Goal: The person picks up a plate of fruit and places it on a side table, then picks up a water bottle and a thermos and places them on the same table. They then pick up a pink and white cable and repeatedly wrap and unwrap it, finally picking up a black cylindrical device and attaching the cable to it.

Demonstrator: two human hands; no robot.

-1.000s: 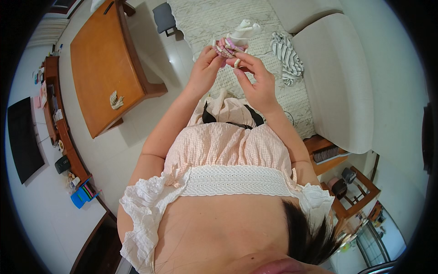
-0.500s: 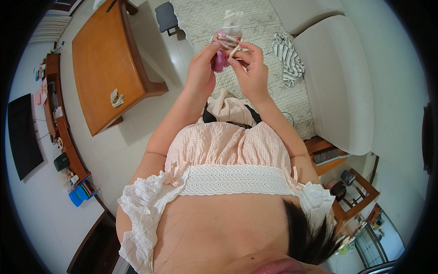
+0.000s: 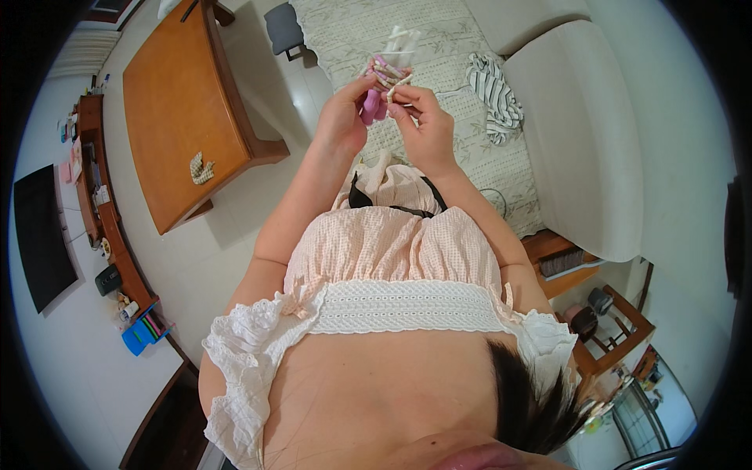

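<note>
Up at the far middle, both hands are raised close together around a small bundle. My left hand [image 3: 343, 116] grips a pink soft-looking piece [image 3: 374, 107] along with several thin beige and pink bands [image 3: 387, 74] bunched above it. What the pink piece is, I cannot tell. Clear and white strips [image 3: 401, 45] stick up from the bundle's far side. Between the thumb and fingers of my right hand [image 3: 427, 125] is a bent, cream-coloured thin band [image 3: 398, 88], whose other end runs toward the bunch.
Beyond my hands lies a patterned sofa cover [image 3: 439, 125] with a striped cloth [image 3: 495, 98] on it. To the left stands a wooden table [image 3: 176, 102] holding a small checked fabric item [image 3: 201, 168]. A grey stool [image 3: 283, 30] sits at the far left of the sofa.
My right hand has shifted slightly left and nearer to the bundle with the cream band still pinched. The clear strips above have spread a little.
</note>
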